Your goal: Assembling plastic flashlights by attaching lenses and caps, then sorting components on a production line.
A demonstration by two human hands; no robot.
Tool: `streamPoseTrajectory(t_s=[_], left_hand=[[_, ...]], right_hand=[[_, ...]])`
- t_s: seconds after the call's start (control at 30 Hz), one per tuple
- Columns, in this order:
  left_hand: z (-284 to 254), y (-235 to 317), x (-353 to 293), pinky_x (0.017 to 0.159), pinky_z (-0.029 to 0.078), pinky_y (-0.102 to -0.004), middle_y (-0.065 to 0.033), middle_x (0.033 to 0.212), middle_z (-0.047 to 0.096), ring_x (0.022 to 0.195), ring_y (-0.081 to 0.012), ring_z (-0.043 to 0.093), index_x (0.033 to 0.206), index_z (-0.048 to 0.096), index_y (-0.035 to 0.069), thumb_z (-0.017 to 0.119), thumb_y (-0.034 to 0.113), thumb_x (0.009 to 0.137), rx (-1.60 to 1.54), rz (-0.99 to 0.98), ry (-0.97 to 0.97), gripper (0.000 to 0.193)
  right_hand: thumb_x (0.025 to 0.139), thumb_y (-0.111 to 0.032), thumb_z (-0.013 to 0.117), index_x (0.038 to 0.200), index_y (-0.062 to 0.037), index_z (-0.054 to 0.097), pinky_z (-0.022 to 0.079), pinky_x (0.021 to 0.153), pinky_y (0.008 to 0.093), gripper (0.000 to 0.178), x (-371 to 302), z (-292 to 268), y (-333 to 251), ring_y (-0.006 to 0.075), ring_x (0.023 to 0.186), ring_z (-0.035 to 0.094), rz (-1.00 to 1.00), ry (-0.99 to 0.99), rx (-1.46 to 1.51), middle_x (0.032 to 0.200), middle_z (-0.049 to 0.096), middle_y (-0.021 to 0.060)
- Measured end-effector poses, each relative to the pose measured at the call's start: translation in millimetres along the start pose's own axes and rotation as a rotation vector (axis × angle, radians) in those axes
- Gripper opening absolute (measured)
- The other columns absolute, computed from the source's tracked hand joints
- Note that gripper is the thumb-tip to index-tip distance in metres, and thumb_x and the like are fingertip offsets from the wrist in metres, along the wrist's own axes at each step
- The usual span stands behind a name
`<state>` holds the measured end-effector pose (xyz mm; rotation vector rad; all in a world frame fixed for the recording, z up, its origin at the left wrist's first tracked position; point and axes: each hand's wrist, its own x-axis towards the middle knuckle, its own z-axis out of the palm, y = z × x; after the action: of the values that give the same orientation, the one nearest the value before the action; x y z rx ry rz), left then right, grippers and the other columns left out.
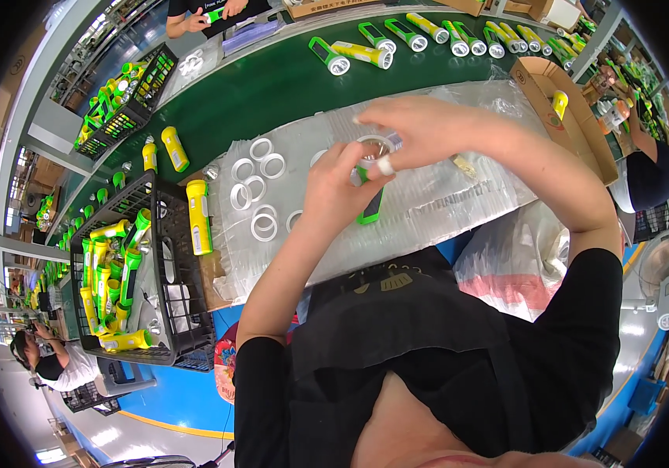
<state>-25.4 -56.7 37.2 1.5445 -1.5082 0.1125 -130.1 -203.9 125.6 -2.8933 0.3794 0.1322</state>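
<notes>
Above the middle of the work surface, my left hand (333,187) is closed round a green flashlight (370,204). Its clear, pale-rimmed head (375,145) points up, and its body hangs below my fingers. My right hand (420,132) curls round the far side of that head, thumb and fingers against the rim. Whether the rim is a separate ring I cannot tell. A pale band sits on a finger near the head. Left of my hands lie several loose white rings (273,165), some overlapping. A yellow flashlight (198,217) lies beyond them at the left edge.
A black crate (164,300) of yellow and green flashlights stands at left. Another crate (143,97) is farther back. Several flashlights (406,35) lie along the green belt (272,82). At right is an open cardboard box (580,132). Other people work across the belt and at both sides.
</notes>
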Motion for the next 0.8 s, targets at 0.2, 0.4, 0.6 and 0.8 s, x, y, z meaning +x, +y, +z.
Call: streamPoseTrajectory(t_s=[0.2,0.4,0.6,0.8], left_hand=[[-2,2,4,0.064,0.05,-0.0383,-0.0061,0.084,0.064,0.076,-0.0261,0.063,0.095,0.06,0.011,0.083,0.015,0.066,-0.058,-0.037,-0.021,0.037],[-1,0,1,0.062,0.049,-0.0297,-0.0053,0.094,0.068,0.078,-0.0199,0.065,0.098,0.062,0.009,0.085,0.013,0.066,-0.015,-0.003,-0.016,0.039],[-5,-6,2,0.062,0.048,-0.0288,-0.0039,0.095,0.068,0.078,-0.018,0.064,0.099,0.062,0.008,0.085,0.013,0.066,-0.036,-0.087,-0.035,0.04],[2,-3,3,0.061,0.047,-0.0279,-0.0042,0.091,0.067,0.076,-0.0176,0.062,0.099,0.063,0.008,0.085,0.013,0.066,0.001,0.007,0.007,0.04]], right_hand=[[0.066,-0.052,0.073,0.084,-0.0014,0.059,0.047,0.06,0.0418,0.055,6,26,5,0.0325,0.069,0.061,-0.035,0.211,0.074,0.073,0.062,0.0144],[0.067,-0.053,0.073,0.083,-0.0003,0.059,0.047,0.061,0.0416,0.057,5,24,16,0.0326,0.07,0.061,-0.434,0.221,0.315,0.071,0.061,0.0143],[0.069,-0.051,0.075,0.087,0.0013,0.06,0.047,0.063,0.0407,0.058,3,3,3,0.0305,0.073,0.061,0.023,0.035,0.136,0.073,0.059,0.0142],[0.072,-0.048,0.072,0.089,0.0009,0.06,0.047,0.065,0.0415,0.053,4,23,1,0.0324,0.076,0.061,-0.098,0.108,0.12,0.079,0.062,0.0164]])
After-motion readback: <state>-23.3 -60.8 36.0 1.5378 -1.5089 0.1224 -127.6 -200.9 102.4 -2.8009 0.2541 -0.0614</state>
